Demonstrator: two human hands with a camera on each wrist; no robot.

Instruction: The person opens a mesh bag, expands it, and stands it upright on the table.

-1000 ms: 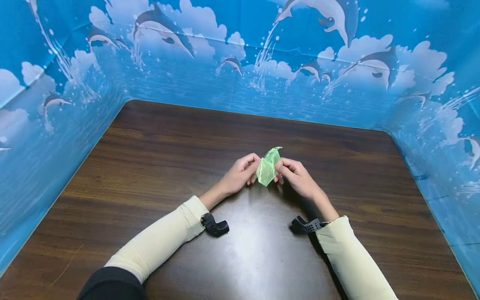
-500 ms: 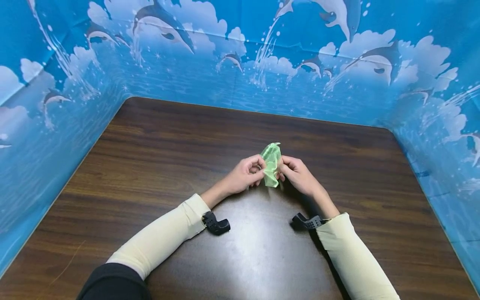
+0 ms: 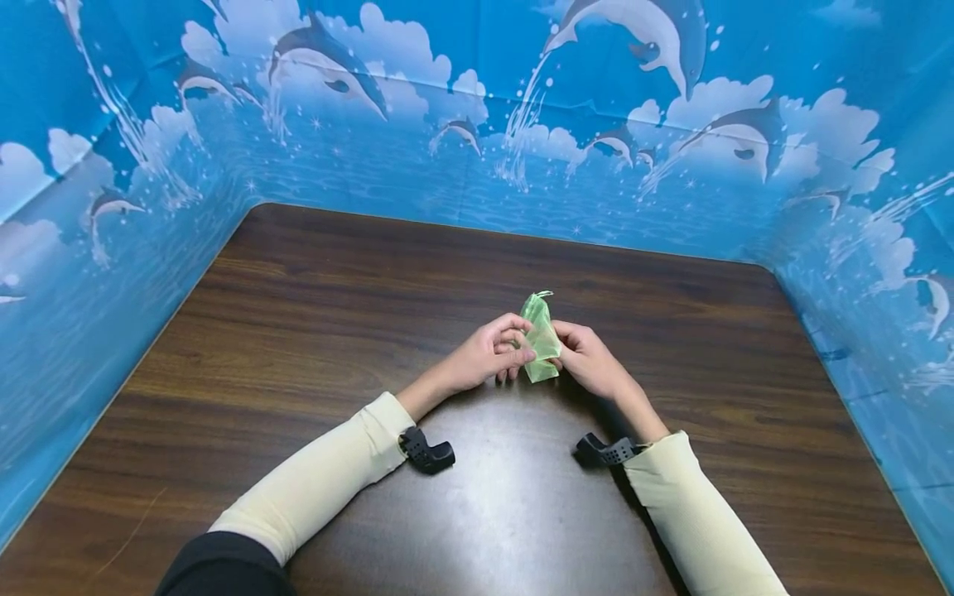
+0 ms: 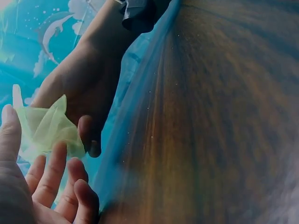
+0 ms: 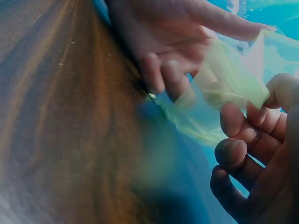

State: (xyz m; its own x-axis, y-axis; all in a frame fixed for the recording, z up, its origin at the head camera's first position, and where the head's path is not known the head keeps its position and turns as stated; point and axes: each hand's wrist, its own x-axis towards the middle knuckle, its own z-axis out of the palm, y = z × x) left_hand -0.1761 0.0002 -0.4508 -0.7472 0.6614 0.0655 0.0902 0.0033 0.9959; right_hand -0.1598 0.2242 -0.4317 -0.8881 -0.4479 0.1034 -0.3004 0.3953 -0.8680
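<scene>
A small sheer green organza bag is held up above the table, its string-like ends at the far side. My right hand pinches one side of it between thumb and fingers, also plain in the right wrist view, where the bag hangs from the fingertips. My left hand is at the other side, thumb and fingers spread apart around the bag. In the left wrist view the left hand's fingers are loosely bent beside the bag, not closed on it.
The dark wooden table lies under both hands. A blue cloth with printed dolphins rises behind its far edge and along both sides. Black wrist-worn mounts sit at both cuffs.
The left hand gripped the bag's edge earlier; its thumb and fingers have now spread. The bag has turned and shifted slightly rightward, while the right hand still holds it.
</scene>
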